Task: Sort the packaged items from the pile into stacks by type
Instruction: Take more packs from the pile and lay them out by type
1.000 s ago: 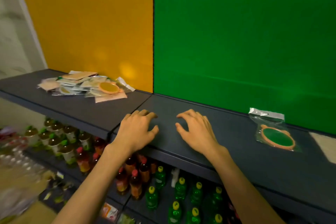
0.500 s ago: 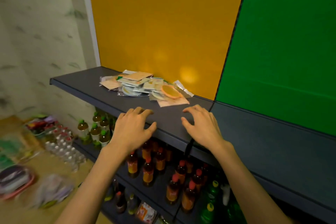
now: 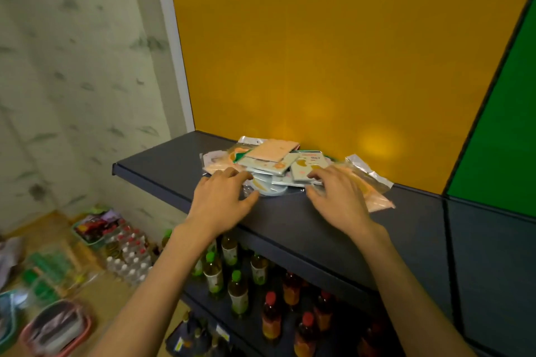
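Since a second ago the view has been swung to the left, away from the green panel, and both hands have been carried along the shelf [image 3: 162,180] from its bare stretch up to the pile [image 3: 278,164]. This is judged to mean that the reach for the next packet is under way and that nothing has yet been picked out.

The pile is set at the far side of the shelf, against the yellow panel [image 3: 333,52]. It is met at its near edge by both hands. The left hand [image 3: 222,201] is laid at the near left corner, fingers spread and only lightly bent, with nothing gripped. The right hand [image 3: 338,195] is laid at the near right, fingers likewise spread over the packets, and an orange packet [image 3: 374,197] lies just to its right. Whether either hand is pressing down cannot be told. Bottles [image 3: 237,293] are stood on the shelf below.
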`<state>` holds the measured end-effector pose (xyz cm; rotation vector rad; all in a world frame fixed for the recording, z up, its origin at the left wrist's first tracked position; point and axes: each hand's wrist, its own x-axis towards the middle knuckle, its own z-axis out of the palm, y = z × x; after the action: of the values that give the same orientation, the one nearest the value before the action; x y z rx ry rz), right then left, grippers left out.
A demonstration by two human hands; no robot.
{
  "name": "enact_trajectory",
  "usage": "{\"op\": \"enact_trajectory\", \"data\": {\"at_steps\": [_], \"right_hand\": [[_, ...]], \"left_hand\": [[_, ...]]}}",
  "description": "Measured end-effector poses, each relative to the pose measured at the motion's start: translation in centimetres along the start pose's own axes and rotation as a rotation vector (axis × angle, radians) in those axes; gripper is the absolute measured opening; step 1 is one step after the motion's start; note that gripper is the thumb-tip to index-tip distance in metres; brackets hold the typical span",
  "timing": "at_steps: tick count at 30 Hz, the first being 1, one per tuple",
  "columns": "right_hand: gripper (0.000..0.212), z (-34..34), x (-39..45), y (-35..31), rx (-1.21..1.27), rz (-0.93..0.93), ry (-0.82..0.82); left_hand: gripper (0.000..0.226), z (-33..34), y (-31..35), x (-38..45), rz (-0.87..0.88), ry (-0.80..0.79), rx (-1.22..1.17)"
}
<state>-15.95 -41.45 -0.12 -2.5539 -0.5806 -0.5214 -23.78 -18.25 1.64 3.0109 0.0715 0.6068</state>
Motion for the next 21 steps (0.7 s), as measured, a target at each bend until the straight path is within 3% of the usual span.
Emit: {"op": "enact_trajectory", "data": {"at_steps": [10, 21], "right_hand": [[0.031, 3.5, 6.6, -0.4, -0.108, 0.081, 0.006], [0.027, 6.0, 9.3, -0.3, -0.24, 0.237, 0.027]], "left_hand": [[0.046, 3.5, -4.7, 11.1, -0.022, -0.042, -0.183], [0.084, 9.3, -5.4, 20.4, 0.068, -0.223, -0.062]]}}
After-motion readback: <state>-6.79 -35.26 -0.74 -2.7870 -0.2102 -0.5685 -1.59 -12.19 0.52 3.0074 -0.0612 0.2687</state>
